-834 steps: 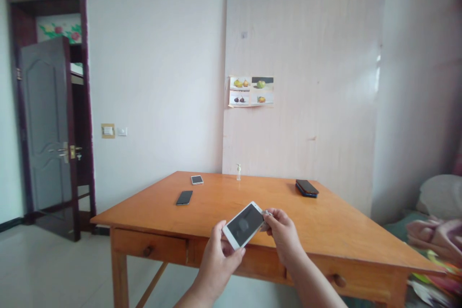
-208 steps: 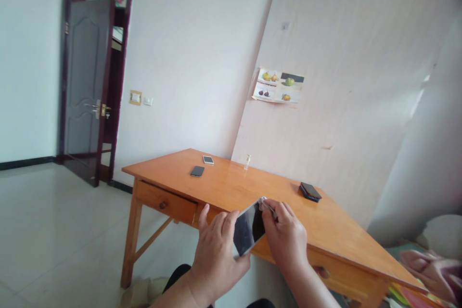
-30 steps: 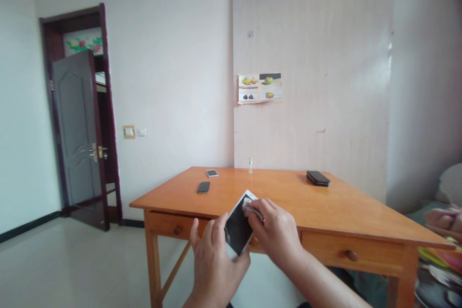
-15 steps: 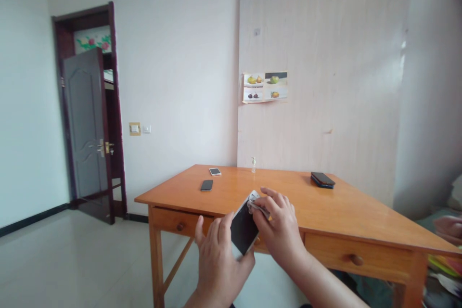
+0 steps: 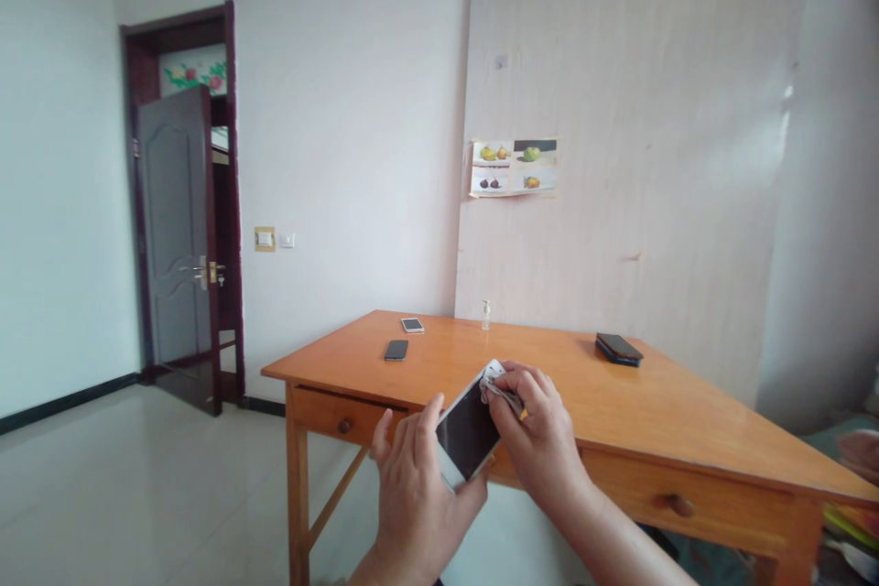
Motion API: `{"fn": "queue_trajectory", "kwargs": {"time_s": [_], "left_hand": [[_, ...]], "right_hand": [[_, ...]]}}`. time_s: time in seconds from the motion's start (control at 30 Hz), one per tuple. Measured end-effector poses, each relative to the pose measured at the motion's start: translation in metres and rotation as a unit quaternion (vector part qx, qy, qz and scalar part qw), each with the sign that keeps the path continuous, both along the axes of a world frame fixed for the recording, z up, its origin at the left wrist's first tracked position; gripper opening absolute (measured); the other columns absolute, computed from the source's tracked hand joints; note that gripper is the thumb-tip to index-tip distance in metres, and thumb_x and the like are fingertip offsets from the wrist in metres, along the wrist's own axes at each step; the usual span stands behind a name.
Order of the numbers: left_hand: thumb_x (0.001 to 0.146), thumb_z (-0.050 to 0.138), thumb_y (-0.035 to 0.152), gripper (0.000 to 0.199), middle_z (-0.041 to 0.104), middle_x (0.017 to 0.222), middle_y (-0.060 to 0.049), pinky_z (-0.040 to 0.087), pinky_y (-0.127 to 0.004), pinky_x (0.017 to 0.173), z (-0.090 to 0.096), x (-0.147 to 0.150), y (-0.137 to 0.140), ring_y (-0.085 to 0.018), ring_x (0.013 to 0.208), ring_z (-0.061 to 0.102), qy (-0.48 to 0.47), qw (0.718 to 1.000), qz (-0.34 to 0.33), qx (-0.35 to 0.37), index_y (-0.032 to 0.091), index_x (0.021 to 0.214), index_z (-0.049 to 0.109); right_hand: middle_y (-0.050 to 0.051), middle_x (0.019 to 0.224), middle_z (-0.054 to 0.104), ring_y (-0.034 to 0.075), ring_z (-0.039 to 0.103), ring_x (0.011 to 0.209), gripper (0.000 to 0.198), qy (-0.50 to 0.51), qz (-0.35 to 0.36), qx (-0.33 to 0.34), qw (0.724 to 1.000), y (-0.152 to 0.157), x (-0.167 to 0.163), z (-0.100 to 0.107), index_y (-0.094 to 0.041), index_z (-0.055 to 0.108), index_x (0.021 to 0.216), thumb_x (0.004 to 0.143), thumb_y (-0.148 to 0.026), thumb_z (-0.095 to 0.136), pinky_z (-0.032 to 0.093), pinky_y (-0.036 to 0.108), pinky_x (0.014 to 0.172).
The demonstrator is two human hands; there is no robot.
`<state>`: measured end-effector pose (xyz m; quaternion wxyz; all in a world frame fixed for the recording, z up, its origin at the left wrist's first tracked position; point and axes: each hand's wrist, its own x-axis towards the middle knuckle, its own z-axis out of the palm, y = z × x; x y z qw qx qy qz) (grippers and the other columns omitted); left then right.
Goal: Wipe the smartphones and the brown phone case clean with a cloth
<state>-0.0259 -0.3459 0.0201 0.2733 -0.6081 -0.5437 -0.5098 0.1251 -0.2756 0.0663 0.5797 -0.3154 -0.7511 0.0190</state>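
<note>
A white smartphone (image 5: 468,435) with a dark screen is tilted up in front of the table's near edge. My left hand (image 5: 424,485) grips it along the lower left side, fingers on one edge and thumb at the other. Pinched in my right hand (image 5: 539,421) is a crumpled pale cloth or tissue (image 5: 492,381), pressed against the top end of the screen. Part of the cloth is hidden under my fingers.
On the orange wooden table (image 5: 549,357) lie a white phone (image 5: 412,325), a dark phone (image 5: 396,350) and a stack of dark devices (image 5: 618,349). A small clear pump bottle (image 5: 486,315) stands at the back. Another person's blurred hand (image 5: 858,450) shows at the right edge.
The view has shifted slightly, so the room sits a little further right. My right hand stays at the phone's top end with the cloth, and my left hand keeps its grip.
</note>
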Motion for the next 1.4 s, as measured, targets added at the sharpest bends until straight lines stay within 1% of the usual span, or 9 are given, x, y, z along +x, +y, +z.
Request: {"fn": "queue_trajectory", "kwargs": {"time_s": [0.1,0.3,0.5,0.67,0.77,0.93,1.03,1.17,1.4], "left_hand": [[0.074,0.071,0.031,0.065,0.065,0.116,-0.014,0.024,-0.056,0.112,-0.003,-0.001,0.002,-0.029,0.108,0.062,-0.012,1.0,-0.001,0.022,0.016,0.131,0.043],[0.072,0.072,0.03,0.061,0.064,0.113,-0.012,0.035,-0.052,0.104,0.003,-0.007,0.002,-0.03,0.108,0.059,-0.003,1.0,0.009,0.009,0.02,0.127,0.048],[0.071,0.073,0.033,0.066,0.064,0.114,-0.015,0.033,-0.053,0.106,0.001,-0.008,0.005,-0.031,0.108,0.06,-0.01,1.0,0.014,0.019,0.016,0.129,0.045],[0.07,0.072,0.032,0.055,0.068,0.101,-0.009,0.031,-0.052,0.107,0.004,-0.006,0.002,-0.026,0.097,0.064,0.0,1.0,0.009,0.01,0.018,0.119,0.051],[0.07,0.072,0.035,0.054,0.068,0.1,-0.009,0.031,-0.053,0.107,0.007,-0.004,0.0,-0.027,0.096,0.065,0.004,1.0,0.011,0.007,0.018,0.117,0.051],[0.08,0.057,0.021,0.034,0.069,0.098,-0.008,0.028,-0.052,0.107,0.005,-0.005,0.0,-0.024,0.094,0.066,0.012,1.0,-0.001,0.01,0.02,0.113,0.051],[0.076,0.065,0.03,0.044,0.069,0.1,-0.009,0.028,-0.052,0.108,0.005,-0.006,-0.001,-0.026,0.096,0.065,0.007,1.0,0.012,0.014,0.019,0.116,0.051],[0.072,0.071,0.034,0.053,0.068,0.103,-0.01,0.027,-0.053,0.11,0.006,-0.002,-0.001,-0.028,0.1,0.065,-0.006,1.0,0.019,0.005,0.018,0.118,0.051],[0.078,0.056,0.018,0.036,0.069,0.099,-0.008,0.028,-0.052,0.107,0.007,0.0,-0.003,-0.025,0.094,0.066,-0.002,1.0,0.003,-0.002,0.02,0.114,0.051]], "right_hand": [[0.007,0.112,0.063,0.024,0.055,0.108,0.007,0.008,0.004,-0.001,1.0,-0.003,-0.002,0.004,-0.024,0.061,0.09,0.087,-0.026,0.054,0.045,0.042,0.091],[0.008,0.11,0.063,0.024,0.055,0.107,0.007,0.027,0.012,0.009,1.0,-0.003,-0.004,0.007,-0.024,0.062,0.09,0.086,-0.025,0.056,0.045,0.041,0.09],[0.006,0.106,0.064,0.023,0.056,0.106,0.006,0.034,0.02,0.005,0.999,-0.004,-0.004,0.011,-0.024,0.062,0.09,0.086,-0.024,0.057,0.045,0.039,0.09],[0.007,0.113,0.064,0.025,0.055,0.107,0.008,0.008,-0.039,0.04,0.998,-0.001,-0.002,0.009,-0.025,0.065,0.09,0.086,-0.025,0.058,0.043,0.045,0.091],[0.006,0.125,0.061,0.03,0.049,0.118,0.009,-0.024,-0.079,0.078,0.994,-0.016,-0.01,0.004,-0.027,0.067,0.089,0.083,-0.024,0.061,0.038,0.051,0.096],[-0.001,0.135,0.057,0.031,0.041,0.13,0.014,-0.113,-0.028,0.119,0.986,-0.046,-0.026,0.0,-0.031,0.069,0.089,0.081,-0.02,0.063,0.029,0.055,0.106],[0.001,0.138,0.055,0.033,0.039,0.133,0.012,-0.106,-0.069,0.13,0.983,-0.033,-0.018,0.007,-0.03,0.07,0.091,0.082,-0.024,0.063,0.024,0.06,0.109],[0.004,0.135,0.057,0.035,0.038,0.133,0.01,-0.047,-0.147,0.106,0.982,-0.007,-0.005,0.011,-0.027,0.07,0.088,0.085,-0.026,0.06,0.028,0.063,0.105],[0.0,0.136,0.057,0.031,0.042,0.13,0.021,-0.153,-0.028,0.145,0.977,-0.042,-0.02,-0.005,-0.031,0.069,0.097,0.084,-0.018,0.059,0.03,0.056,0.107]]}}
